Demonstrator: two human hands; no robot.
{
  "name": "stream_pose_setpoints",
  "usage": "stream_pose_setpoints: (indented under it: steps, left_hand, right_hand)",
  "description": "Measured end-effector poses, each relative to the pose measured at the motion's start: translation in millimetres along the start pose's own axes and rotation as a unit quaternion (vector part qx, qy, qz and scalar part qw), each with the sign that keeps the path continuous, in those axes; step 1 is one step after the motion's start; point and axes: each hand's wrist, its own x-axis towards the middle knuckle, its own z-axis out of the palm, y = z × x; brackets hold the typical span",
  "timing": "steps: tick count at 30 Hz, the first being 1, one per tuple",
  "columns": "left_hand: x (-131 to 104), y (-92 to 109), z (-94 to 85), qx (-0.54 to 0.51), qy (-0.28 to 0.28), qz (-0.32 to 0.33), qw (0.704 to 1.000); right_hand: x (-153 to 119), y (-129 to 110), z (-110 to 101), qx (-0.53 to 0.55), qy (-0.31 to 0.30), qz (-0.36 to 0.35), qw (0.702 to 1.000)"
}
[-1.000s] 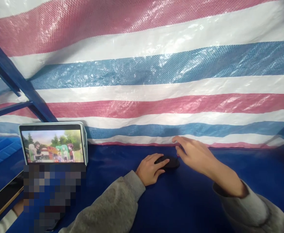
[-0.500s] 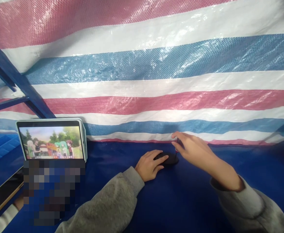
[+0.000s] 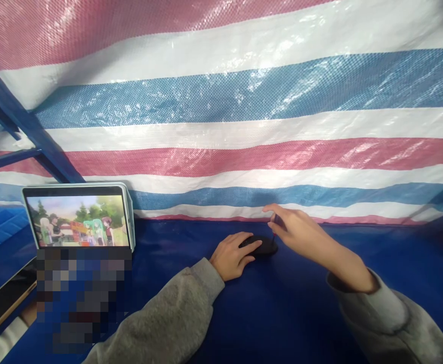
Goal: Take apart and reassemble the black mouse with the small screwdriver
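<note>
A black, rounded computer mouse (image 3: 264, 246) lies on the blue table surface (image 3: 251, 313). My left hand (image 3: 232, 257) presses on its left end, fingers laid over it and thumb along the near side. Above the mouse's right end, my right hand (image 3: 287, 225) pinches a small screwdriver (image 3: 274, 236). The thin shaft points down onto the mouse; most of the handle is hidden by my fingers. My right index finger reaches out past the top of the handle.
On the left a tablet (image 3: 78, 220) in a pale case stands propped, playing a cartoon. A phone (image 3: 9, 296) is at the lower left, beside a person's sleeve (image 3: 7, 341) and a blurred-out patch. A striped tarp (image 3: 244, 162) hangs behind the table; a blue metal frame (image 3: 28, 121) rises at left.
My right index finger has stretched out slightly to the left at the top of the screwdriver. My left hand stays on the mouse. The view has shifted a little.
</note>
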Motion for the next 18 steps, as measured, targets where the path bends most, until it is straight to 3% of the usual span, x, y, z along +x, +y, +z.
stream_pose_setpoints:
  steps: [7, 13, 18]
  left_hand:
    - [1, 3, -3.1, -0.016, -0.015, -0.023, 0.999]
    - [2, 3, -5.7, -0.044, -0.033, -0.066, 0.996]
    - [4, -2, -7.4, -0.109, 0.012, -0.134, 0.985]
  right_hand:
    - [-3, -3, -8, 0.058, -0.018, -0.012, 0.998]
    - [-7, 0, -17, 0.101, 0.061, 0.049, 0.992]
    - [-7, 15, 8, 0.054, 0.044, 0.099, 0.993]
